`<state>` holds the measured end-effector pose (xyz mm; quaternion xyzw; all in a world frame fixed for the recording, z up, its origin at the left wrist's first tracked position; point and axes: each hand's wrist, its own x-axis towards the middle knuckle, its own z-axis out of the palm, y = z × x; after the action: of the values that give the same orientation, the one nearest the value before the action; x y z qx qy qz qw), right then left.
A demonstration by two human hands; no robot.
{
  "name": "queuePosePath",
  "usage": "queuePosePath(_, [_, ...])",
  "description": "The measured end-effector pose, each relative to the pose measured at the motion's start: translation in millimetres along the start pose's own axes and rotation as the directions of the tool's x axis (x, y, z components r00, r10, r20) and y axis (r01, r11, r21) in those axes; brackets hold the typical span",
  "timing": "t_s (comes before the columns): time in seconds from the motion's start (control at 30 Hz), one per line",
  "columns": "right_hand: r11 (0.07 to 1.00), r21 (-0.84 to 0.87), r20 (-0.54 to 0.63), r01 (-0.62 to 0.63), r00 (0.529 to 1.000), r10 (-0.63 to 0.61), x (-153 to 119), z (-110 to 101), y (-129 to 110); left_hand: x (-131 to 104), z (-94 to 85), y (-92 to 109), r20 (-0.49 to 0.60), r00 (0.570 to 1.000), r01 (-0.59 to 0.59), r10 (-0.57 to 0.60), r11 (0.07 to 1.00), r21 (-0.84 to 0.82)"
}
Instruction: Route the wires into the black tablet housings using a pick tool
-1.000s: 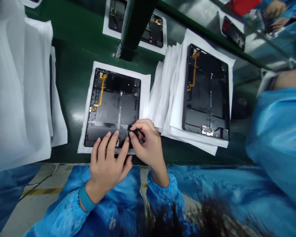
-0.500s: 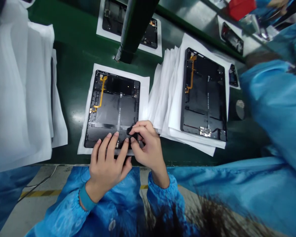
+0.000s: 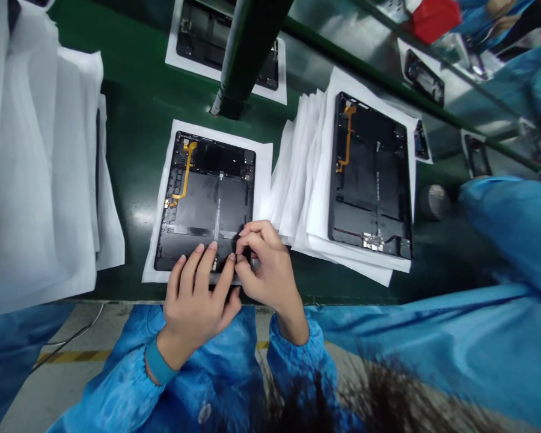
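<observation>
A black tablet housing (image 3: 198,207) with an orange flex cable (image 3: 186,174) lies open side up on a white foam sheet (image 3: 262,180). My left hand (image 3: 198,300) rests with spread fingers over the housing's near edge, holding nothing. Thumb and index finger of my right hand (image 3: 268,264) are pinched together at the near right corner of the housing. Whatever sits between those fingertips is too small and hidden to name.
White foam sheets (image 3: 72,180) are piled at the left. Another housing (image 3: 372,180) tops a foam stack on the right. A green post (image 3: 247,54) rises behind, near a further housing (image 3: 202,42). A person's blue sleeve (image 3: 514,228) is at the right.
My right thumb and index finger have closed together, and a dark part seen near them before is now mostly hidden. The neighbour's sleeve at the right has moved lower and farther right.
</observation>
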<state>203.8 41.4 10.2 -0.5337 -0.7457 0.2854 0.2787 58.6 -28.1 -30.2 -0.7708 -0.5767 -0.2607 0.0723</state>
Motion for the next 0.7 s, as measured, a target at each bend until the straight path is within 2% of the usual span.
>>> queuePosePath(0.1, [0.999,-0.002,-0.022,0.039,0.999,-0.039,-1.8,0.6,1.9,0.6,-0.3,0.6,-0.005,1.000,-0.003,0.003,1.000,-0.001])
queuePosePath(0.23, [0.993,-0.053,-0.121,0.107,0.986,-0.113,-6.0,4.9,5.2,1.6,-2.0,1.8,0.014,1.000,0.011,-0.011,1.000,0.000])
queuePosePath(0.4, [0.987,-0.110,-0.215,0.113,0.967,-0.135,-8.1,9.7,6.4,4.6,-6.1,4.3,0.066,0.997,0.027,-0.026,1.000,-0.009])
queuePosePath(0.5, [0.990,-0.086,-0.226,0.107,0.966,-0.125,-7.5,8.9,5.8,7.3,-8.5,6.2,0.087,0.996,0.036,-0.036,0.999,-0.002])
queuePosePath(0.7, [1.000,-0.005,-0.256,0.025,0.966,-0.025,-7.9,6.9,6.6,7.6,-6.6,6.7,0.080,0.996,0.038,-0.037,0.999,-0.007])
